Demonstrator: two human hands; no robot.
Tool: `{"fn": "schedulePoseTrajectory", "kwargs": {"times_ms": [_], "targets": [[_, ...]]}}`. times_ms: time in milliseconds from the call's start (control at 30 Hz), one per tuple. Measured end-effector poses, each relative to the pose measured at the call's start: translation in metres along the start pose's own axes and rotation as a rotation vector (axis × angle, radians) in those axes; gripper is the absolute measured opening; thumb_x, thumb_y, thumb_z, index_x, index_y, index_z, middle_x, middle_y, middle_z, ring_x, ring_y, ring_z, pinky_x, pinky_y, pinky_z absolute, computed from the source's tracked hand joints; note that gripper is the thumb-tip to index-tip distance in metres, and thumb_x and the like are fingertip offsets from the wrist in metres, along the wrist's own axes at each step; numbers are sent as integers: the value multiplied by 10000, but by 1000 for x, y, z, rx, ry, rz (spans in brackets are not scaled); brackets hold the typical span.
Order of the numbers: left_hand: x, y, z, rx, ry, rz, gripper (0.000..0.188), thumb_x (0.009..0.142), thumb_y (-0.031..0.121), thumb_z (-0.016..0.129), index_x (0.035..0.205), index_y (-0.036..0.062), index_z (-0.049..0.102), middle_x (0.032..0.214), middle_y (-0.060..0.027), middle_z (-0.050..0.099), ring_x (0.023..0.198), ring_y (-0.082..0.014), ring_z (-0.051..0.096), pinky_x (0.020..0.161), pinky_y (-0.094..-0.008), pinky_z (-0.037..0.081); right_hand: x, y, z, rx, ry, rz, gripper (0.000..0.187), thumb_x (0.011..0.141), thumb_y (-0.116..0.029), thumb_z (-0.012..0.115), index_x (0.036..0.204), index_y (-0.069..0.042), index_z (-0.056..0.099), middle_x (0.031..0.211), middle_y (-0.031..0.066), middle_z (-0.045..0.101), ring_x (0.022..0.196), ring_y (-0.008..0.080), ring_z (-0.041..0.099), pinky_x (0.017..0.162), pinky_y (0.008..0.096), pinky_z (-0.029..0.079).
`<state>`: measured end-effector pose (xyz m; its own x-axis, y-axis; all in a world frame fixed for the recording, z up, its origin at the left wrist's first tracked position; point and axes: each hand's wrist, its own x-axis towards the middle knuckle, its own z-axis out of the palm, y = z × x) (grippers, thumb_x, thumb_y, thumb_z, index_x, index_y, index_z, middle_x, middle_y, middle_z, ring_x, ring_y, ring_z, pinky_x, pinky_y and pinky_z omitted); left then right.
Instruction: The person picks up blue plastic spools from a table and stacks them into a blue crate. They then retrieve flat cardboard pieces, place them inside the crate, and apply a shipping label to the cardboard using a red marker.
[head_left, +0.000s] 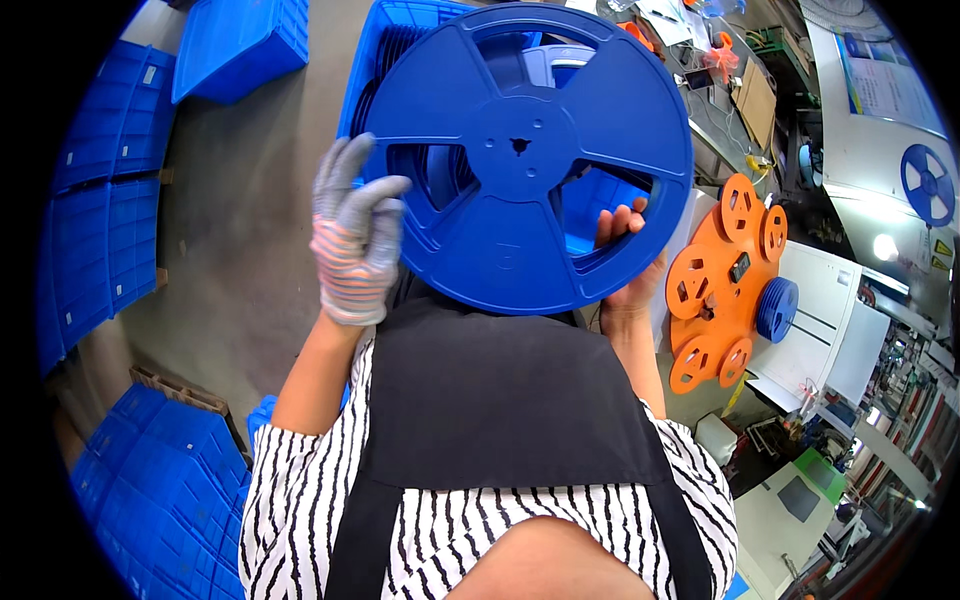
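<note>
A large blue plastic reel (510, 240) with cut-out windows and a small hub hole is held up in front of my chest. My right hand (628, 260), bare, grips its lower right rim, with fingertips showing through a window; part of the hand is hidden behind the rim. At the reel's left edge is my left hand (358, 235), in a grey glove with orange stripes. Its fingers are apart, and some overlap the rim; whether they touch it I cannot tell. Behind the reel stands a blue bin (362, 85) containing dark round-edged pieces.
Blue crates (120, 130) line the left side, with more blue crates (165, 480) at lower left. On the right stands an orange plate with several orange discs (738, 270) and a blue reel stack (777, 309). A cluttered workbench (725, 125) is at the upper right.
</note>
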<state>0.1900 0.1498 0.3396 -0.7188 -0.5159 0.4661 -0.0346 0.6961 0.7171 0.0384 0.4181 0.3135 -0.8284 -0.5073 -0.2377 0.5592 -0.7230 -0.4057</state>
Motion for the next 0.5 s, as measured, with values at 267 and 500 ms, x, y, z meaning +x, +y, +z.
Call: {"fn": "schedulePoseTrajectory", "kwargs": {"times_ms": [267, 500], "targets": [[-11, -33, -5, 60, -80, -52, 300, 773, 58, 652, 1072, 79, 650, 1239, -164, 571, 1233, -373, 456, 1043, -480, 347, 3, -11, 4, 13, -22, -85, 352, 963, -251, 502, 1129, 53, 562, 881, 124, 663, 958, 275, 670, 920, 411, 542], [3, -40, 4, 157, -329, 199, 467, 765, 248, 673, 1202, 103, 594, 1303, -144, 539, 1273, -352, 429, 1101, -509, 242, -1, -3, 5, 8, -127, -85, 316, 943, -140, 536, 1199, 44, 522, 1008, 124, 662, 1046, 268, 640, 982, 391, 505]]}}
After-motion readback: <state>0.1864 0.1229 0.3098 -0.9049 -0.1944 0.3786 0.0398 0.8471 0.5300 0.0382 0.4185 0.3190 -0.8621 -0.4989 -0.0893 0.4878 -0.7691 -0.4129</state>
